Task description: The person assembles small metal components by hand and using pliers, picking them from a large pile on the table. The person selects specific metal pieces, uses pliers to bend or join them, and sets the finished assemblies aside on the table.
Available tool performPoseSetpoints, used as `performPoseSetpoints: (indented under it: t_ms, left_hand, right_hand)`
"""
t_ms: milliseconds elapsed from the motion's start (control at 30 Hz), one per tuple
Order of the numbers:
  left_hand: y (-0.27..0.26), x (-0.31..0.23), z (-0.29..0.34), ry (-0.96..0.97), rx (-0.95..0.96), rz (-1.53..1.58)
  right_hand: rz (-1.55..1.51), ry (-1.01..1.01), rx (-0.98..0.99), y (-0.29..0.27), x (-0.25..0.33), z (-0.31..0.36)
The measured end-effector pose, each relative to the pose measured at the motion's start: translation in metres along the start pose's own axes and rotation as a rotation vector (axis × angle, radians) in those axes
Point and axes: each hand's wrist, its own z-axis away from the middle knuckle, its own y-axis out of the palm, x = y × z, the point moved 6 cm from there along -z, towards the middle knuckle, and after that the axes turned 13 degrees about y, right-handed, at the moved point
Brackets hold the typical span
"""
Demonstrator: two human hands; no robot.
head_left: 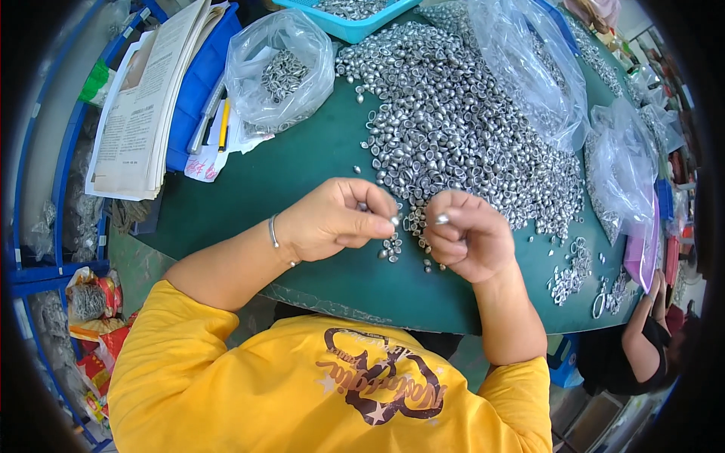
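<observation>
My left hand (328,219) pinches a small silvery metal shell (394,220) between thumb and forefinger. Opposite it, a short gap away, my right hand (477,240) holds another shiny metal shell (442,219) at its fingertips, the other fingers curled in. Both hands are over the front part of the green table (302,162). Just beyond them spreads a large heap of egg-shaped, hollow metal shells (445,113). A few loose shells (390,248) lie below and between my hands.
A clear bag of metal parts (279,98) stands at the back left, beside a yellow pen (224,124), a blue tray (215,60) and stacked papers (140,113). A turquoise basket (351,29) sits behind. Small metal links (572,273) lie right; another person (642,340) is beyond.
</observation>
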Motion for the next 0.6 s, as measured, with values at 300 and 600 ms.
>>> performPoseSetpoints:
  t_ms: [300,600]
  left_hand:
    - [0.000,-0.016,-0.003,-0.006,-0.053,0.289]
    - [-0.009,-0.009,-0.002,0.001,-0.199,0.186]
  right_hand:
    - [1.762,-0.413,-0.461,0.036,-0.019,0.003]
    - [1.115,-0.228,-0.518,0.016,-0.011,0.000]
